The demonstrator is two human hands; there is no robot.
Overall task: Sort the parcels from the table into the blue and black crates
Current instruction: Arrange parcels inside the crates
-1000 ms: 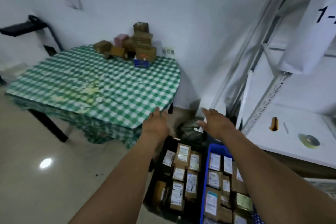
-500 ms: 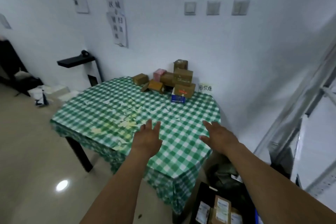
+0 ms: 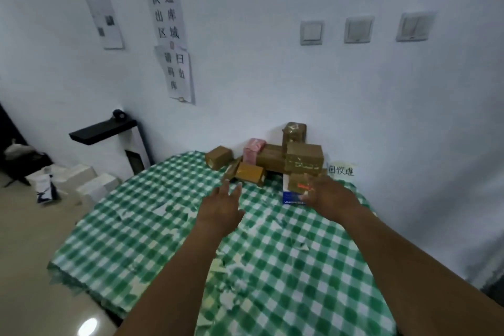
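"Green-check tabletop noted. Where are the parcels?"

"A heap of brown parcels sits at the tabletop's 12 o'clock edge, against the wall, with a pink parcel among them. At the heap's 5 o'clock, a small brown parcel rests on a blue-and-white box."

"Hands?"

"The left hand has its fingers spread and holds nothing, above the tabletop at the heap's 7 o'clock. The right hand has its fingers extended at the small brown parcel's 3 o'clock side. Contact cannot be told."
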